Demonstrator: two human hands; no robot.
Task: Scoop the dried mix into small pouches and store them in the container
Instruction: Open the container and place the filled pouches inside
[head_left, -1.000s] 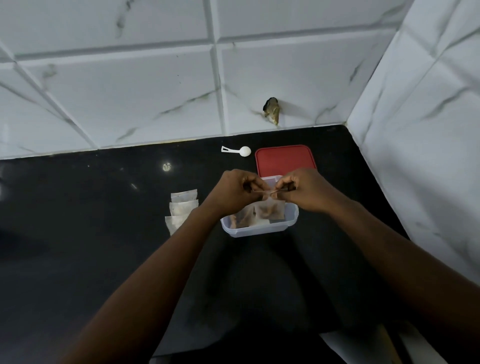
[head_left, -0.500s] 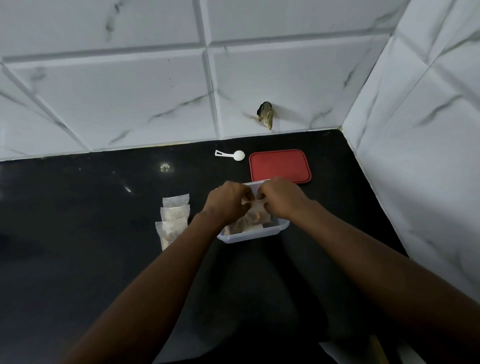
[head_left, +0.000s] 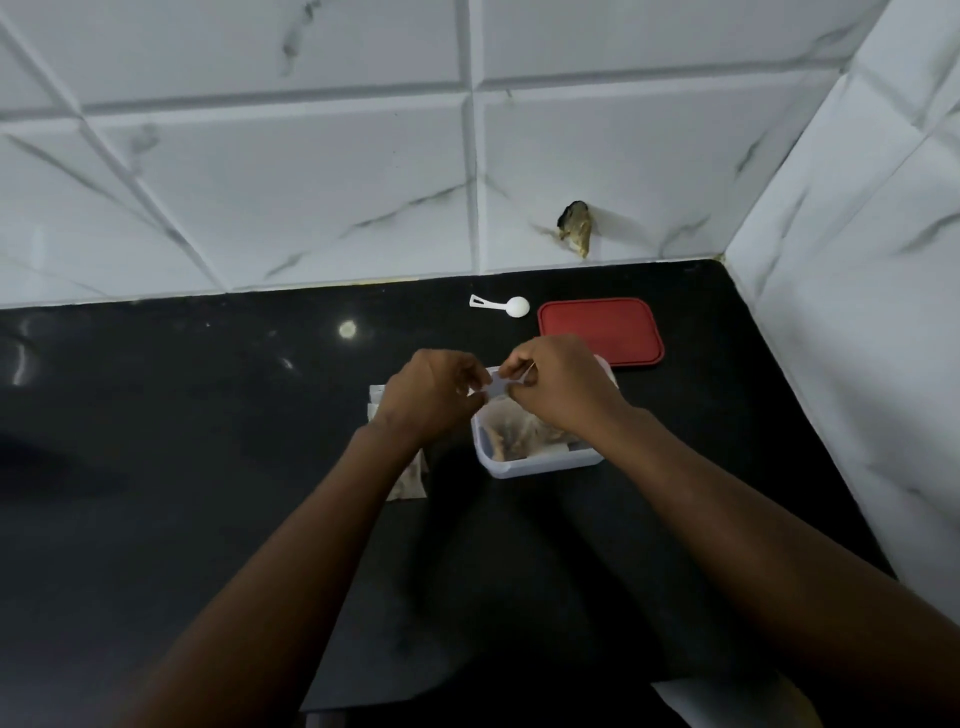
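Both hands, left hand (head_left: 431, 397) and right hand (head_left: 563, 387), pinch the top edge of a small translucent pouch (head_left: 496, 387) at frame centre, over a clear plastic container (head_left: 540, 465) on the black desk (head_left: 208, 441). More filled pouches (head_left: 410, 480) lie left, partly hidden. A red rectangular lid (head_left: 600, 330) and a white plastic scoop (head_left: 501, 305) lie above.

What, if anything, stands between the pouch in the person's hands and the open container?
Nothing visible does. Both the left hand and right hand pinch the pouch just above the container; its red lid lies off, behind it.
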